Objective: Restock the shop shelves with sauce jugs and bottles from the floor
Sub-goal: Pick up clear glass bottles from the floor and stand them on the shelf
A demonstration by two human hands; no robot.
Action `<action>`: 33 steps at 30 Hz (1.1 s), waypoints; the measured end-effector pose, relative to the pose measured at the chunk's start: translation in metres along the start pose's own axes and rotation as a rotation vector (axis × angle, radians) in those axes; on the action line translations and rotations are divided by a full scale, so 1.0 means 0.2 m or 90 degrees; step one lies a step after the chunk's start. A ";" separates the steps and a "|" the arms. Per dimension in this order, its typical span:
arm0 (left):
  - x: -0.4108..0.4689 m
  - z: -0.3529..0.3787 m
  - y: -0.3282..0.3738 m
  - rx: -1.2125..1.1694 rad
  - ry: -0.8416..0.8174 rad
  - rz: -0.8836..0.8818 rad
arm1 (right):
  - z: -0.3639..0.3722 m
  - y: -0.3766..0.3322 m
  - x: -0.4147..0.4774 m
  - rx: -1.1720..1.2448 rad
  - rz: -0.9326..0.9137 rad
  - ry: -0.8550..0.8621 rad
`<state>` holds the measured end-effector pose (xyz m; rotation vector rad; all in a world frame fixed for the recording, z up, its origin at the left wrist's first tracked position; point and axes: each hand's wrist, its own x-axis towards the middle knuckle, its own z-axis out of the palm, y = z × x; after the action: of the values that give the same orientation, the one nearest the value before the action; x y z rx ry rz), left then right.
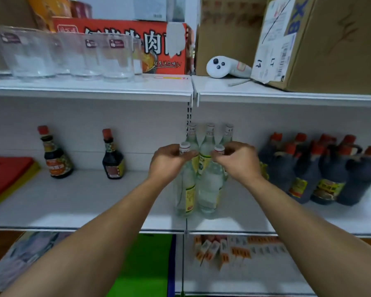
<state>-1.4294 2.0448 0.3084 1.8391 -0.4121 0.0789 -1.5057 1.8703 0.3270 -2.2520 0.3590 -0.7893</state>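
Bottles (209, 189) hold clear liquid; left hand (168, 160) grips one, right hand (239, 160) another.

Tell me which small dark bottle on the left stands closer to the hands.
The right-hand small dark bottle, nearer the left hand; the other small dark bottle stands further left along the same shelf.

Even indoor light, soft shadows; motion blur throughout, wide-angle bending at edges.
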 end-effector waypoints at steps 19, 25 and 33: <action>0.52 0.26 -0.13 0.078 0.010 -0.062 | 0.26 0.25 0.50 0.014 -0.014 -0.071; 0.50 0.26 -0.21 0.009 0.002 -0.072 | 0.29 0.29 0.49 0.059 0.020 -0.100; 0.35 0.29 -0.41 -0.115 -0.070 -0.191 | 0.34 0.48 0.32 -0.094 0.044 -0.242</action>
<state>-1.3473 1.9936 0.2335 1.7112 -0.2076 -0.2584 -1.4157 1.8104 0.2489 -2.4494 0.3185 -0.2943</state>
